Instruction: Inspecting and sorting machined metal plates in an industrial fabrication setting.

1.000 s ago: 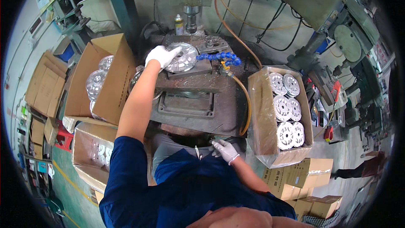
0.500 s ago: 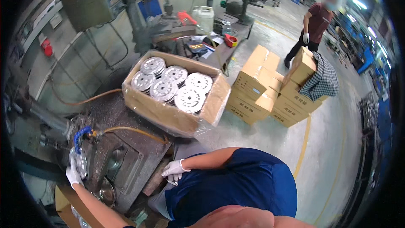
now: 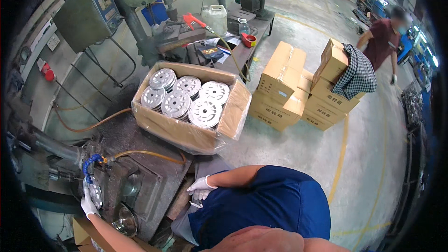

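Observation:
My white-gloved left hand [image 3: 88, 205] is closed on the rim of a round silver metal disc [image 3: 96, 192] with cut-outs. The disc stands on edge at the machine fixture [image 3: 112, 184], just below a blue segmented coolant hose [image 3: 88, 162]. Part of the disc is hidden behind my fingers. My gloved right hand [image 3: 201, 187] rests by my lap at the edge of the machine table [image 3: 161, 177], its fingers loosely stretched and no part in them that I can see. A shiny round metal piece [image 3: 125, 219] sits below the fixture.
An open carton [image 3: 186, 133] with stacked silver discs [image 3: 205, 112] stands on the table's far side. Closed cartons [image 3: 282, 74] are stacked on the floor at right, a checked cloth [image 3: 357, 72] over one. A person [image 3: 389, 42] is beyond them. Another carton [image 3: 81, 233] is at lower left.
The view has shifted slightly. The person beyond the cartons has moved to the right. My left hand stays on the disc at the fixture, and my right hand remains by my lap.

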{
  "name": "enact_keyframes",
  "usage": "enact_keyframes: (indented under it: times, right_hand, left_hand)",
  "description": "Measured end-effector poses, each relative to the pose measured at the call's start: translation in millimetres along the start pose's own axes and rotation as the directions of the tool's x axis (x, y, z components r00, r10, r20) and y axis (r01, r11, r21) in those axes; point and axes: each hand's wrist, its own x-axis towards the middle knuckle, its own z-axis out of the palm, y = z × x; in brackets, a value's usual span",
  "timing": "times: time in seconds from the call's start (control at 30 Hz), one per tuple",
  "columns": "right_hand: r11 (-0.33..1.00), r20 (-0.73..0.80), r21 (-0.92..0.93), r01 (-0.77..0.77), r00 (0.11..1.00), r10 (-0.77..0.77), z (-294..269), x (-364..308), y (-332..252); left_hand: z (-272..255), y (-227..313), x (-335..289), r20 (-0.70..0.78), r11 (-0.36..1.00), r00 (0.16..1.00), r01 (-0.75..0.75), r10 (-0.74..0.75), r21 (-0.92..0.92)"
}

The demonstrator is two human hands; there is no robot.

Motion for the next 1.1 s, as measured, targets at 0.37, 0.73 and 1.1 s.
enact_keyframes:
  times: [0.37,0.73,1.1]
  right_hand:
    - [0.992,0.028,0.068,-0.107,0.994,0.105,-12,20,9]
    - [0.988,0.014,0.101,-0.121,0.993,0.120,2,12,3]
    - [0.983,0.006,0.109,-0.147,0.989,0.148,-11,-4,-9]
  left_hand:
    - [2,-8,2,-0.058,0.998,0.997,-0.051,0.052,0.034]
    - [7,1,-6,-0.087,0.994,0.991,-0.103,0.104,0.025]
    - [16,52,-41,-0.105,0.958,0.994,0.051,-0.022,0.283]
